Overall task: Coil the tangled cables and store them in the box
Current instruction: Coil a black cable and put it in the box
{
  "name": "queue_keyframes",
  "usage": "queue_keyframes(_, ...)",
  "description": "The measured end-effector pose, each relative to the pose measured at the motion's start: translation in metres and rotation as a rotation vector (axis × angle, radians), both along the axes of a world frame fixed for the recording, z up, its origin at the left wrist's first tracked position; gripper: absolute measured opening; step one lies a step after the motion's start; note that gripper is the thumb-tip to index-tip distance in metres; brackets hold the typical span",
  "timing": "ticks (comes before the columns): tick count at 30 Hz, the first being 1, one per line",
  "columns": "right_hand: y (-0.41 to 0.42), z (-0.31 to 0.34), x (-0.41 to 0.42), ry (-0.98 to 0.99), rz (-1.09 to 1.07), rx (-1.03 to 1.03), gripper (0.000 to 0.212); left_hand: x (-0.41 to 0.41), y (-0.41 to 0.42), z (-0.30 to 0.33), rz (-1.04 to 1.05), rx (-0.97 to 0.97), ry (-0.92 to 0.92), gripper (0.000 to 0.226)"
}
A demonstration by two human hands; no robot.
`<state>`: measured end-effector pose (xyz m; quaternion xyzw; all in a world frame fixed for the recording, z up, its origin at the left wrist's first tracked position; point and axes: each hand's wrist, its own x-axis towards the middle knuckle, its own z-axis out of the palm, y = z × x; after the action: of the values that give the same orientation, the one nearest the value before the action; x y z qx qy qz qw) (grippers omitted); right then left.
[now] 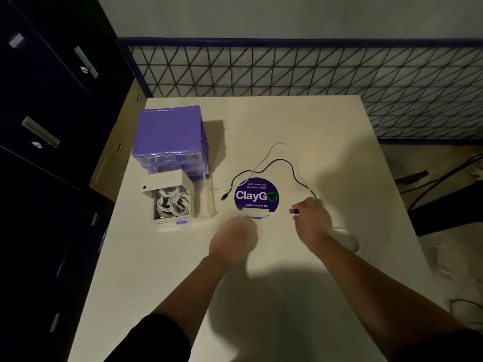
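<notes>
pinching a dark usb plug (293, 211) at its near end, the right hand (312, 220) has its fingers curled round the black cable (279, 161); the left hand (236, 237), blurred and hovering over the white table (287, 296) just left of it, looks loosely curled and holds nothing that can be seen, though the blur leaves that unsure. two hands, one busy.

just beyond them lies a round purple claygo sticker (256, 195). the black cable loops from the right hand out to the far side and back round to its other plug, left of the sticker. a thin white cable (271, 148) crosses it and runs farther out. so two loose cables, one black, one white.

both look light, limp and thin, likely to spring open once wound. the stiff plug is the sound place to hold, winding the slack round the fingers.

left, an open drawer (172, 202) already holds several white coils, too tangled to count. behind it stands the purple drawer box (168, 131).
</notes>
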<state>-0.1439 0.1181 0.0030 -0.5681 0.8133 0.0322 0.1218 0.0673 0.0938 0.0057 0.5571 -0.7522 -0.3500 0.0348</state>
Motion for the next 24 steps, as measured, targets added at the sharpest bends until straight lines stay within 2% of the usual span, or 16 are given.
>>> queue_keyframes(5, 0.007, -0.001, 0.004, -0.056, 0.100, -0.078, 0.022, -0.024, 0.005, 0.001, 0.073, 0.123, 0.101, 0.014)
queue_keyframes(9, 0.009, -0.002, 0.013, -0.264, 0.162, -0.119, 0.015, -0.046, 0.008, 0.014, 0.123, 0.220, 0.174, 0.042)
queue_keyframes(12, 0.012, -0.003, 0.021, -0.569, -0.009, -0.197, 0.009, -0.059, 0.006, 0.016, 0.150, 0.266, 0.184, 0.031)
queue_keyframes(14, 0.013, 0.004, 0.026, -0.822, -0.190, -0.255, 0.010, -0.064, 0.007, 0.019, 0.243, 0.308, 0.246, 0.029)
queue_keyframes(16, 0.015, 0.013, 0.029, -0.988, -0.286, -0.259, 0.012, -0.064, 0.009, 0.022, 0.342, 0.311, 0.323, 0.030)
queue_keyframes(21, 0.020, 0.027, 0.033, -1.267, -0.409, -0.264, 0.020, -0.065, 0.009, 0.033, 0.424, 0.268, 0.473, 0.026)
queue_keyframes(24, 0.030, 0.026, 0.036, -1.283, -0.329, -0.201, 0.027, -0.062, 0.004, 0.038, 0.533, 0.233, 0.516, 0.029)
